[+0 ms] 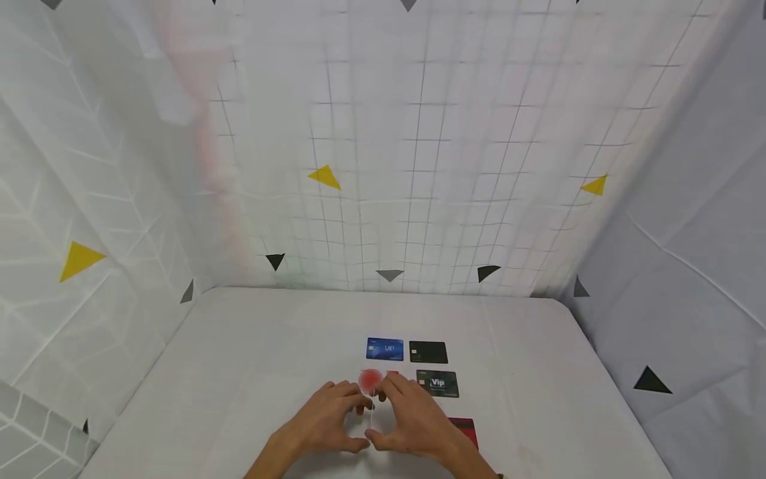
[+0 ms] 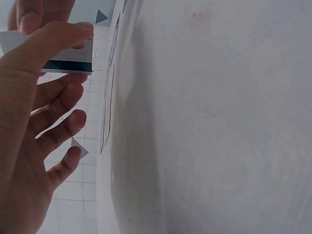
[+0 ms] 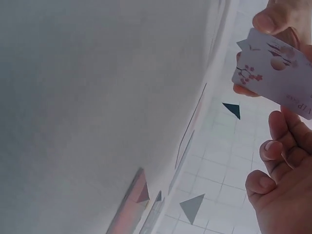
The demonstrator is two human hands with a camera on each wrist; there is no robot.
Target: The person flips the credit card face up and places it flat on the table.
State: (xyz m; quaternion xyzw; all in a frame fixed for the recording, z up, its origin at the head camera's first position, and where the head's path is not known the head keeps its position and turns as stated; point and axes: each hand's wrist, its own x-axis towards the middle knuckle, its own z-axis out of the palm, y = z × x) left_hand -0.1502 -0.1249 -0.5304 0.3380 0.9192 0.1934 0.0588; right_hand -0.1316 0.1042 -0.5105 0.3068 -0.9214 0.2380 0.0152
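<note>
Both hands meet low in the middle of the head view around a thin bank-style card, which shows nearly edge-on there. The left wrist view has its pale back with a dark magnetic stripe; the right wrist view has a white face with pink blossoms and VIP lettering. My left hand pinches the card, thumb across the striped back. Fingers of my right hand also hold it at the edge. In the left wrist view, the left hand's other fingers spread loosely below the card.
Beyond the hands lie a blue VIP card, a black card and a dark grey Vip card. A red card is partly covered by the right forearm. A red round shape shows just past the fingertips. White sheeting surrounds the white table.
</note>
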